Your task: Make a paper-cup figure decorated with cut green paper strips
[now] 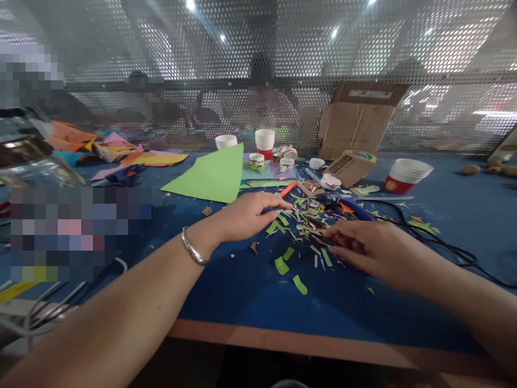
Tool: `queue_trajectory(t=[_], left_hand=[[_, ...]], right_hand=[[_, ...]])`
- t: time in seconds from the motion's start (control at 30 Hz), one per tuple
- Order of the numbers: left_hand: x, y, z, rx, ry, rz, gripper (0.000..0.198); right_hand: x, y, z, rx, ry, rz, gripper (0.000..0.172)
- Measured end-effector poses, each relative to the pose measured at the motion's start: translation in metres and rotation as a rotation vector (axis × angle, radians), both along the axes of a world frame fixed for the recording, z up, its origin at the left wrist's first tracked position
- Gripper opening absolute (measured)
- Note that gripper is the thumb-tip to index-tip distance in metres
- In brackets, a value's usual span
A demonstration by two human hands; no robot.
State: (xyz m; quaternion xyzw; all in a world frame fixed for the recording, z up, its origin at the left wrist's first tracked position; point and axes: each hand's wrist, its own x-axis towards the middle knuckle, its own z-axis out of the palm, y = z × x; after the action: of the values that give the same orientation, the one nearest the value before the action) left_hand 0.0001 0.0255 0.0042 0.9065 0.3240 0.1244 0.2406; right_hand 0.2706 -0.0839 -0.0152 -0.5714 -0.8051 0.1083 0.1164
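My left hand point(246, 215), with a silver bangle on the wrist, rests on the blue table point(242, 285). Its fingers are curled, and the fingertips touch the left edge of a heap of paper scraps point(307, 218), next to an orange pen-like tool point(288, 188). My right hand point(365, 248) lies on the right of the heap, fingers bent and pinched together over the scraps. What it pinches is too small to name. Green paper strips point(283, 264) lie loose in front of both hands.
A green paper sheet point(212, 175) lies behind my left hand. Paper cups point(264, 143), a red-and-white cup stack point(406, 175), tape rolls, a cardboard box point(357, 121) and coloured paper point(121, 151) stand further back. A blue glue gun point(347, 205) with a black cable point(444, 245) lies to the right. People sit behind the mesh screen.
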Motion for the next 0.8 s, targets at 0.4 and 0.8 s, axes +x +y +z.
queue_trajectory(t=[0.4,0.8], left_hand=[[0.018,-0.015,-0.015,0.036,-0.07,-0.026,0.017],[0.026,-0.02,-0.021,0.07,-0.181,0.108,0.042]], right_hand=[[-0.002,0.0,0.002,0.034,0.016,0.04,0.025],[0.008,0.022,0.009,0.172,-0.047,-0.011,0.029]])
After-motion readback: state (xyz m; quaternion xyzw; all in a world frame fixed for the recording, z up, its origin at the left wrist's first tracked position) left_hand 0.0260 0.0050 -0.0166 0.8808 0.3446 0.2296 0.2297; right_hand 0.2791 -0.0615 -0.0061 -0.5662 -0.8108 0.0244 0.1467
